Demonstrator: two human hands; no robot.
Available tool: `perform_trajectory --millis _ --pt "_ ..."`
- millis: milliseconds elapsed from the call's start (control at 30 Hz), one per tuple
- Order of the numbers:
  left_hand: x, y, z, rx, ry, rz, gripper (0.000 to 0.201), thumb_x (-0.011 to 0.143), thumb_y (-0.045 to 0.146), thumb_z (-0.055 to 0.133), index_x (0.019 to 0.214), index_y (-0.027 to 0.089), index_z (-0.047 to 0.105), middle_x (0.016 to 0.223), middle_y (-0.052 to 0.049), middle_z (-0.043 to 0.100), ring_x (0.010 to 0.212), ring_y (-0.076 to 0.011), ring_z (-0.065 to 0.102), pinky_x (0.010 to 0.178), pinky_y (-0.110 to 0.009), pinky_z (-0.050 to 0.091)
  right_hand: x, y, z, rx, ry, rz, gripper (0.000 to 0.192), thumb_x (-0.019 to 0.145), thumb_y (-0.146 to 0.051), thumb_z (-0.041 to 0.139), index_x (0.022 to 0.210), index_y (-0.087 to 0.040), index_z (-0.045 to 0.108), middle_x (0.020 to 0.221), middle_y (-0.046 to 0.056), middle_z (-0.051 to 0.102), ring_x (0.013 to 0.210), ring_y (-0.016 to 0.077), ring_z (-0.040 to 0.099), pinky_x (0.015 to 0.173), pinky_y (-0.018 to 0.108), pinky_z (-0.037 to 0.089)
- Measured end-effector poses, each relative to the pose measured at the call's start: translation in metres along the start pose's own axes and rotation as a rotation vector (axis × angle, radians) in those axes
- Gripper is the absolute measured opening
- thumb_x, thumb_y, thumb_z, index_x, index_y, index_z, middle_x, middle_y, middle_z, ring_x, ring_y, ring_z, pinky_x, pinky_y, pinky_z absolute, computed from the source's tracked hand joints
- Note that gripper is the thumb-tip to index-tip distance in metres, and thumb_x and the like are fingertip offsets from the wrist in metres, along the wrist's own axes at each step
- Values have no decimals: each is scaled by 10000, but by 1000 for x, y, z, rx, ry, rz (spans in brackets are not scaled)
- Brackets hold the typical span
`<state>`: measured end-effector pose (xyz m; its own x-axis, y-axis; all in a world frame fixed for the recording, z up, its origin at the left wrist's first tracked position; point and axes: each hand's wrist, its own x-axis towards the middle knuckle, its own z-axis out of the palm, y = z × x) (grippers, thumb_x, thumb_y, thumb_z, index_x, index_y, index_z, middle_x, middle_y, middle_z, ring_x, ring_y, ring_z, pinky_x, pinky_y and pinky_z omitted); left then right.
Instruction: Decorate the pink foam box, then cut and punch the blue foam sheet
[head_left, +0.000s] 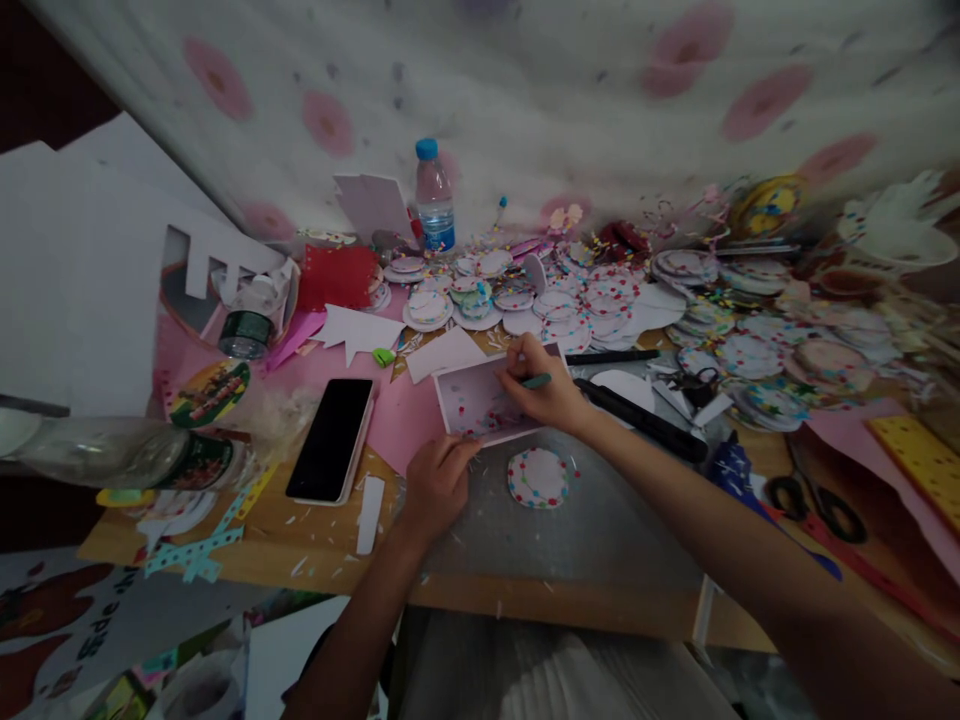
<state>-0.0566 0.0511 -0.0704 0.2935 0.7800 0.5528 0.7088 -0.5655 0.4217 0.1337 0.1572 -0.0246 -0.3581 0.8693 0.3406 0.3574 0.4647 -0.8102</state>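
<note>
My right hand (551, 392) is closed around a thin dark-green pen-like tool (536, 381), whose tip is hidden by my fingers. It is over a shallow white box (448, 405) with small red dots or beads scattered inside. At the box's near edge, my left hand (439, 485) has its fingers together, gripping the lower rim. Just in front of the box a round white paper disc (538, 477) with coloured dots around its border lies on a grey cutting mat (600, 530).
Piles of dotted paper discs (570, 310) fill the back of the table. A phone (331, 440) and plastic bottle (127, 455) lie at left; a water bottle (435, 200) stands behind. Right of my arm are a black cutter (641, 418) and scissors (814, 500).
</note>
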Motion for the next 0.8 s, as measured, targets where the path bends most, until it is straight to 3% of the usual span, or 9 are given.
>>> perform_trajectory --millis 800 --pt "1 2 -1 17 14 -12 283 878 61 462 1051 202 635 856 -50 652 772 -166 618 677 -279 499 0 -4 -2 -76 -6 -45 244 797 -178 492 724 -251 271 615 -71 358 516 103 328 522 248 274"
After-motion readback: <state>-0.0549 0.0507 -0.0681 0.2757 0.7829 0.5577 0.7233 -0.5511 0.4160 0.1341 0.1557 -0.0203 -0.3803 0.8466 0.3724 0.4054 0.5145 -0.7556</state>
